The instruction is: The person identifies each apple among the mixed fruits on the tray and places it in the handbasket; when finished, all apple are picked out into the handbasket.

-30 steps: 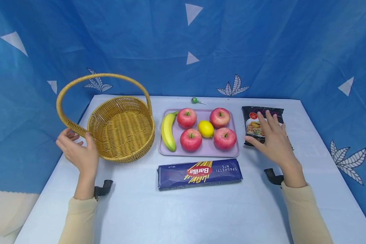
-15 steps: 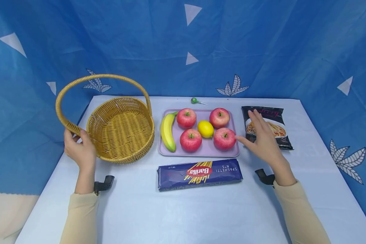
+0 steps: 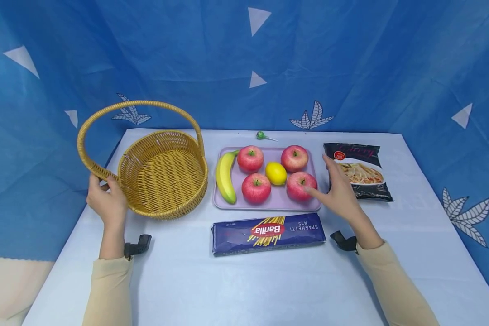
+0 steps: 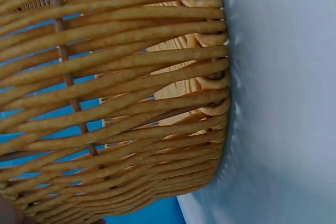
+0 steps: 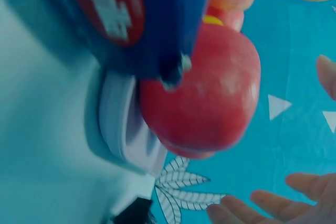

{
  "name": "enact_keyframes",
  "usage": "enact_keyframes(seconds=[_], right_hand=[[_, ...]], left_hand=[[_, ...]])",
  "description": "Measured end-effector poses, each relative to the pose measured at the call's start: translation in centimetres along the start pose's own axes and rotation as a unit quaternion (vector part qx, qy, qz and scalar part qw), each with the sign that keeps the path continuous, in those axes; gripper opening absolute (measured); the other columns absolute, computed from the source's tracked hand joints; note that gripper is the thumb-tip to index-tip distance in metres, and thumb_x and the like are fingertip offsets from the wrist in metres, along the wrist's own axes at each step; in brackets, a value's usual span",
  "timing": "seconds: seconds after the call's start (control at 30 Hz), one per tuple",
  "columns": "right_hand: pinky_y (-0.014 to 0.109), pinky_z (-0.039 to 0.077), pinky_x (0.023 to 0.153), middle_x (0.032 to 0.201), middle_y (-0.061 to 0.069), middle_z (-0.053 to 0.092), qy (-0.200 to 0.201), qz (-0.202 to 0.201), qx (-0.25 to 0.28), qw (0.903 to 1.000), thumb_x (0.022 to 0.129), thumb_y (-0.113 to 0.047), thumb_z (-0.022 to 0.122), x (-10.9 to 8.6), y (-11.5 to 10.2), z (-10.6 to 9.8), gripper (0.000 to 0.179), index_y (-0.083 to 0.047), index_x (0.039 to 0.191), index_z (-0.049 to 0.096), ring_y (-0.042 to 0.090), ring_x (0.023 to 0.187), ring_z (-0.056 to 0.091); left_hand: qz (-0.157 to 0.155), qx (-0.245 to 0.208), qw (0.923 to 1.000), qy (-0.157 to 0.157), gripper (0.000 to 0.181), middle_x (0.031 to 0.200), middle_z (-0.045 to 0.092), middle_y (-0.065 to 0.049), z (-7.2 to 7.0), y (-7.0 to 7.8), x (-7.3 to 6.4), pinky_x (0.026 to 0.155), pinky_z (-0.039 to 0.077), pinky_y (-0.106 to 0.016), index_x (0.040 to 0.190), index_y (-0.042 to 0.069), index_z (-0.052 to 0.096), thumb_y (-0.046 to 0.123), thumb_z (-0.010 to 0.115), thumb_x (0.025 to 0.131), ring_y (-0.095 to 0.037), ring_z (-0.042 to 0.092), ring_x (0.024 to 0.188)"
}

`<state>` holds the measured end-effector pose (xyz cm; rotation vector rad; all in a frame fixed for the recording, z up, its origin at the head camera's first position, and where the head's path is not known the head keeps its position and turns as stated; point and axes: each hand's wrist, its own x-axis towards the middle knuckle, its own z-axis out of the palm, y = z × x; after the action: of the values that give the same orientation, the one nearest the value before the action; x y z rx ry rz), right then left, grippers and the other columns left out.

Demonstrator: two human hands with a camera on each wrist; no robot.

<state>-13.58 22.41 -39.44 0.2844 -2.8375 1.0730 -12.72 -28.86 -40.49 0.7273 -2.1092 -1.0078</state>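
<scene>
My left hand (image 3: 107, 199) grips the base of the handle on a woven basket (image 3: 167, 181) at the left, thumb on the near side. Basket weave fills most of the left wrist view, where only a sliver of the hand shows. My right hand (image 3: 339, 192) is held over the right end of a lilac tray (image 3: 279, 199), fingers extended and thumb spread. Its thumb overlaps the front right apple (image 3: 297, 184) in the head view. In the right wrist view the fingers (image 5: 283, 205) are apart from that apple. Other apples, a lemon (image 3: 275, 173) and a banana (image 3: 226, 176) share the tray.
A blue spaghetti pack (image 3: 269, 234) lies in front of the tray. Behind the right hand is a black food bag (image 3: 360, 174). A green lollipop (image 3: 261, 135) lies behind the tray, near the white table's (image 3: 236, 294) back edge. Blue cloth hangs behind.
My right hand has moved left from over the black bag to the front right apple. My left fingers, loosely at the handle a second ago, have closed round its base.
</scene>
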Motion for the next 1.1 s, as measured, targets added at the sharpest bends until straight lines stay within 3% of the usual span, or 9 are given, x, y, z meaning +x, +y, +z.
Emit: enact_keyframes(seconds=[0.17, 0.33, 0.7, 0.97, 1.1], right_hand=[[0.061, 0.038, 0.105, 0.157, 0.025, 0.022, -0.031, 0.029, 0.026, 0.9988, 0.083, -0.026, 0.078, 0.0, -0.2, 0.6, 0.099, -0.008, 0.156, 0.014, 0.046, 0.137, 0.034], [0.059, 0.040, 0.105, 0.157, 0.024, 0.022, -0.050, 0.051, 0.031, 0.9970, 0.084, -0.028, 0.078, 0.1, 0.0, 1.1, 0.099, -0.007, 0.156, 0.014, 0.045, 0.136, 0.036], [0.062, 0.042, 0.102, 0.156, 0.025, 0.024, -0.085, 0.082, 0.035, 0.9924, 0.084, -0.037, 0.076, 0.1, 0.0, 1.6, 0.099, -0.008, 0.156, 0.015, 0.047, 0.130, 0.042], [0.064, 0.040, 0.103, 0.154, 0.027, 0.027, -0.100, 0.088, 0.019, 0.9909, 0.084, -0.032, 0.076, 0.4, 0.2, 2.0, 0.092, -0.006, 0.154, 0.022, 0.046, 0.130, 0.040], [0.064, 0.038, 0.104, 0.152, 0.028, 0.031, -0.105, 0.087, 0.015, 0.9906, 0.084, -0.029, 0.077, 0.6, 0.2, 2.1, 0.087, -0.003, 0.151, 0.029, 0.046, 0.132, 0.038]], left_hand=[[0.009, -0.018, 0.9998, -0.006, 0.034, 0.123, 0.062, -0.019, -0.1, -0.1, -0.1, 0.097, 0.042, -0.044, 0.127, 0.001, 0.057, 0.021, 0.043, 0.104, -0.034, 0.057, 0.108], [0.020, -0.027, 0.9994, -0.008, 0.033, 0.123, 0.061, -0.020, -0.1, -0.3, -0.2, 0.105, 0.037, -0.046, 0.126, 0.000, 0.057, 0.020, 0.044, 0.103, -0.036, 0.057, 0.111], [0.029, -0.031, 0.9991, -0.007, 0.033, 0.123, 0.061, -0.022, 0.0, -0.5, -0.2, 0.105, 0.035, -0.047, 0.127, 0.000, 0.056, 0.020, 0.045, 0.103, -0.037, 0.057, 0.110], [0.024, -0.028, 0.9993, -0.006, 0.034, 0.124, 0.062, -0.018, 0.0, -0.5, 0.0, 0.098, 0.041, -0.046, 0.129, 0.002, 0.056, 0.022, 0.044, 0.104, -0.033, 0.058, 0.107], [0.021, -0.020, 0.9996, -0.005, 0.035, 0.123, 0.063, -0.015, 0.0, -0.5, 0.0, 0.087, 0.043, -0.037, 0.130, 0.004, 0.056, 0.023, 0.043, 0.104, -0.027, 0.058, 0.103]])
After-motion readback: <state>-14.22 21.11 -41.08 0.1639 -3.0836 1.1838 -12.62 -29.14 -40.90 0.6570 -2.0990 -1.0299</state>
